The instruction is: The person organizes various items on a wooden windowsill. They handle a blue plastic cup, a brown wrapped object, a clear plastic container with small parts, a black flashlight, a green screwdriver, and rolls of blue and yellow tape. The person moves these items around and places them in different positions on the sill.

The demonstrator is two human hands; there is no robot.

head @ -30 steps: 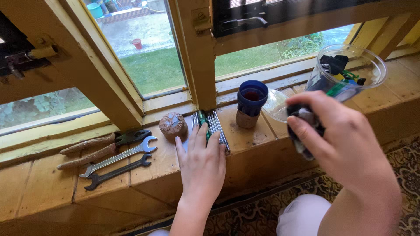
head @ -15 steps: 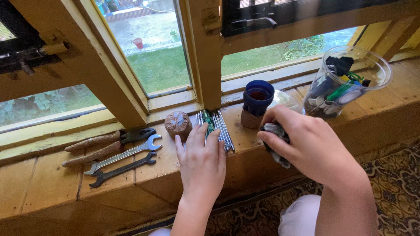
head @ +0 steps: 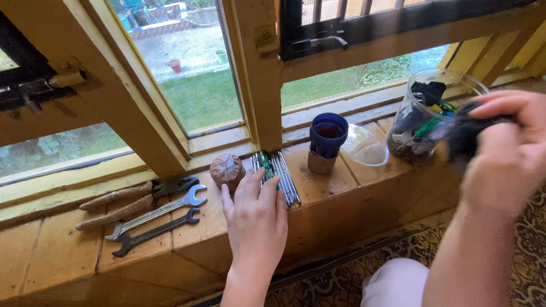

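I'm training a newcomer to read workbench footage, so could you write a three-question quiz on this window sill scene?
1. True or false: the left hand lies flat on the wooden sill, fingertips at the bundle of thin metal tools.
2. What lies farthest left on the sill? A) pliers B) blue cup C) clear plastic jar
3. Fill in: the right hand grips a blurred ____-coloured object beside the jar.

Key: 1 true; 2 A; 3 dark. Two spanners lie just in front of the pliers, and a clear lid rests between cup and jar.
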